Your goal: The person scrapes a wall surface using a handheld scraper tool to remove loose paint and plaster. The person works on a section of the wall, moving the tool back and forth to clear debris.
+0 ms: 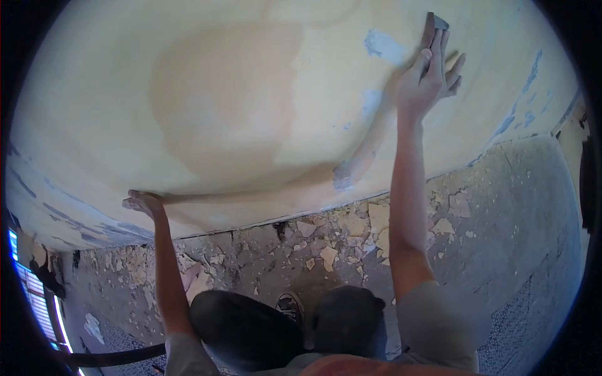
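A pale yellow painted wall [235, 108] rises in front of me. My right hand [425, 80] is raised at the upper right, pressing a small flat brown-and-grey scraping or sanding piece [439, 22] to the wall; its exact kind is unclear. Thumb and first fingers hold it, while the other fingers spread away. Left of this hand is a bare whitish-blue patch [383, 44] in the paint. Low on the left, my left hand [142, 202] leans on the wall with nothing visible in it. A smaller grey patch [343, 176] shows near the wall's foot.
Flaked paint chips [329, 256] litter the grey floor [512, 202] along the wall's base. My bent knees [247, 324] and a dark laced shoe [289, 305] are close to it. A dark strap or hose [117, 356] crosses the lower left. Bright window slats [37, 301] stand far left.
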Demonstrator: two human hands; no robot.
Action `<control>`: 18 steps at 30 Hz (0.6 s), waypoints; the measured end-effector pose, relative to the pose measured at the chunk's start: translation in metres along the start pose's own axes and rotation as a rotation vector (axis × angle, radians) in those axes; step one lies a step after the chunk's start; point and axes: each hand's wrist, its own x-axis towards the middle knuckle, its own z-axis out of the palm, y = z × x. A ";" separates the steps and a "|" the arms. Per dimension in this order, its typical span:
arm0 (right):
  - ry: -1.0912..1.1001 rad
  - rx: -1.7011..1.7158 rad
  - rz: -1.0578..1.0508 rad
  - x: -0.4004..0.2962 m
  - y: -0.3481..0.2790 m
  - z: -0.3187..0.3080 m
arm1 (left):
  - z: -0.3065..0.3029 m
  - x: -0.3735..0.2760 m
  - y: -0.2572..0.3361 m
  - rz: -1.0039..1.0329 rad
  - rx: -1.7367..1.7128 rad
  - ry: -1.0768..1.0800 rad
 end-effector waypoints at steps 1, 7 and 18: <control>0.044 0.050 0.033 0.000 -0.002 0.001 | 0.000 -0.006 -0.002 0.050 0.030 -0.010; -0.187 0.140 -0.466 -0.034 -0.049 0.013 | -0.032 -0.016 0.018 0.530 0.337 -0.227; -0.004 -0.050 -0.066 -0.015 0.020 -0.006 | 0.069 -0.190 0.338 1.650 0.272 -0.330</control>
